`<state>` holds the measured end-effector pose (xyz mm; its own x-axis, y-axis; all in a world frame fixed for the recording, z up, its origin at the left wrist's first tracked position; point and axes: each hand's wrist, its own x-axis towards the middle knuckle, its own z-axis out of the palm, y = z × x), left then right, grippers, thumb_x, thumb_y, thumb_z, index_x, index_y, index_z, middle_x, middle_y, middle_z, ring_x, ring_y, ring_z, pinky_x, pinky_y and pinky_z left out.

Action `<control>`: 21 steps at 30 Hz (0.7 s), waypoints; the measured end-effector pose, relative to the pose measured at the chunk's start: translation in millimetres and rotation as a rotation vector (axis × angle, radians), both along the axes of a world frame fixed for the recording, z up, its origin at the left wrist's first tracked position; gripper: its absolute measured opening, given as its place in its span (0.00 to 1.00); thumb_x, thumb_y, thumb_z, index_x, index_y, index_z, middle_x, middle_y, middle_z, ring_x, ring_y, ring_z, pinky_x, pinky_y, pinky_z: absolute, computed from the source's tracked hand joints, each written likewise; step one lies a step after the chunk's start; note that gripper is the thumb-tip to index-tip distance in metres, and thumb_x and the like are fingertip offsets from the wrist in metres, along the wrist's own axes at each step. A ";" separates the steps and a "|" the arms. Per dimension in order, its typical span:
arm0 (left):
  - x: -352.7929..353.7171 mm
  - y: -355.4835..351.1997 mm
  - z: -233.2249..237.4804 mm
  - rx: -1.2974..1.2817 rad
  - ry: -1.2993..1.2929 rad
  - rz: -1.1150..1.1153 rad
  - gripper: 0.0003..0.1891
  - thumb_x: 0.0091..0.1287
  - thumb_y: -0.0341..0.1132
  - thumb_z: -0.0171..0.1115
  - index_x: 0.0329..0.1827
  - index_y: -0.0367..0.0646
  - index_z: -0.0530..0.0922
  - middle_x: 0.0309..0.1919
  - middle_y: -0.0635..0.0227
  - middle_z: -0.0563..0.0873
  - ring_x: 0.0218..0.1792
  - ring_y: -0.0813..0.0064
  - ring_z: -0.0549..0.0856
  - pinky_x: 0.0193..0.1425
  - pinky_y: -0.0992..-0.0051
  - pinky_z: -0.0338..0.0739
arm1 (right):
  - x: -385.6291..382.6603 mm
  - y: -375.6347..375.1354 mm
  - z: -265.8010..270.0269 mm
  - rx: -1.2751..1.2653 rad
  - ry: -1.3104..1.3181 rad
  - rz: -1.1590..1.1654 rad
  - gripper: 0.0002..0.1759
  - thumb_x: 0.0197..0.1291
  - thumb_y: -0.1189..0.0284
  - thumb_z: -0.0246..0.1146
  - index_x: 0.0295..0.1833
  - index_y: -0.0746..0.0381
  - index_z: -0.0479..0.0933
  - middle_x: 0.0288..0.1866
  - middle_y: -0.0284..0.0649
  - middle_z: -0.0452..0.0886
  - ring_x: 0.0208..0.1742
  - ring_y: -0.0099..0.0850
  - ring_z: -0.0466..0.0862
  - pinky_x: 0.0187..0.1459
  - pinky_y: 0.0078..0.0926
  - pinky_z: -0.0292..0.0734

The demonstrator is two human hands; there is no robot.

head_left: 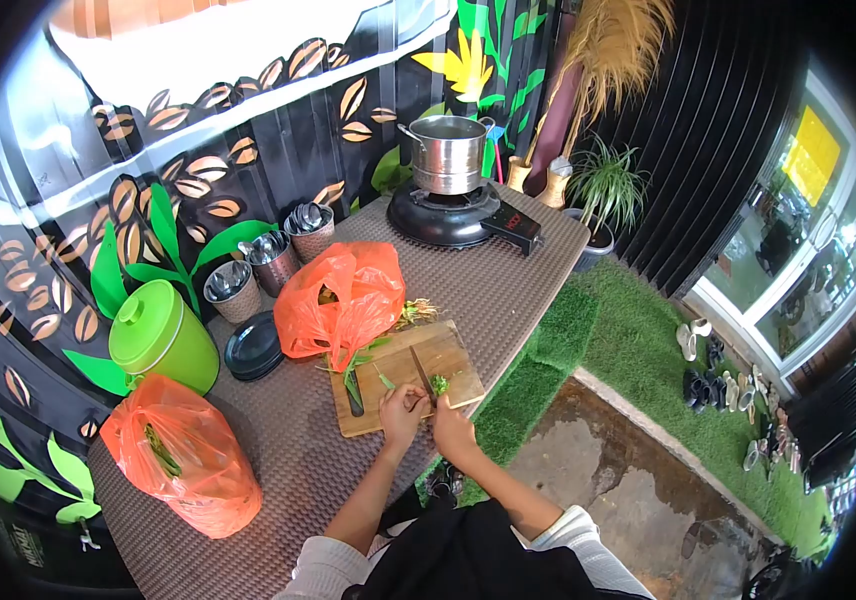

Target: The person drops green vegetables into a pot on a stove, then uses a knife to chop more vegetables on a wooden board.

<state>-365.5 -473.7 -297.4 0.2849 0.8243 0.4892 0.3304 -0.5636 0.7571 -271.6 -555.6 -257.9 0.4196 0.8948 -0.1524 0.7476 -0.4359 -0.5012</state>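
- Bare bench (508, 290) between board (403, 380) and stove (443, 215): open passage.
- Board's far-left edge blocked: orange bag (343, 300) lies against it.
- Left side crowded: plates (253, 345), green bin (158, 335), second bag (183, 455); a bare strip runs between second bag and board.

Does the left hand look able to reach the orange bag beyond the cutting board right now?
Probably yes. The left hand rests on the cutting board, and the orange bag sits at its far edge; only loose greens lie between. The knife is in the right hand.
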 end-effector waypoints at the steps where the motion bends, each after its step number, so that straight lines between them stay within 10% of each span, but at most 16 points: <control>1: -1.7 -1.3 1.7 0.001 0.003 0.002 0.08 0.53 0.26 0.71 0.32 0.41 0.79 0.29 0.69 0.86 0.27 0.76 0.79 0.29 0.73 0.72 | -1.2 1.0 -3.5 0.002 -0.019 -0.007 0.14 0.66 0.69 0.50 0.52 0.65 0.61 0.33 0.61 0.82 0.39 0.59 0.83 0.41 0.56 0.78; 7: -17.3 -4.4 24.5 -0.198 -0.207 0.001 0.09 0.57 0.29 0.70 0.38 0.38 0.79 0.26 0.70 0.81 0.20 0.83 0.73 0.24 0.82 0.65 | 0.8 3.4 -3.9 0.053 -0.085 -0.029 0.14 0.67 0.67 0.51 0.51 0.64 0.61 0.30 0.57 0.82 0.35 0.57 0.84 0.37 0.53 0.79; 15: -23.6 42.4 23.2 -0.234 0.452 0.365 0.14 0.58 0.42 0.69 0.36 0.41 0.81 0.38 0.64 0.83 0.46 0.61 0.81 0.47 0.61 0.77 | -4.9 -5.3 3.8 0.106 -0.124 -0.005 0.16 0.67 0.62 0.52 0.51 0.63 0.64 0.26 0.54 0.82 0.29 0.52 0.85 0.32 0.51 0.79; 21: -26.0 64.7 -6.1 -0.132 0.360 0.226 0.09 0.55 0.38 0.70 0.34 0.43 0.84 0.35 0.64 0.85 0.44 0.59 0.81 0.48 0.64 0.77 | -1.0 -10.6 3.0 0.115 -0.080 0.029 0.16 0.68 0.62 0.51 0.51 0.63 0.63 0.26 0.56 0.82 0.29 0.54 0.84 0.32 0.52 0.78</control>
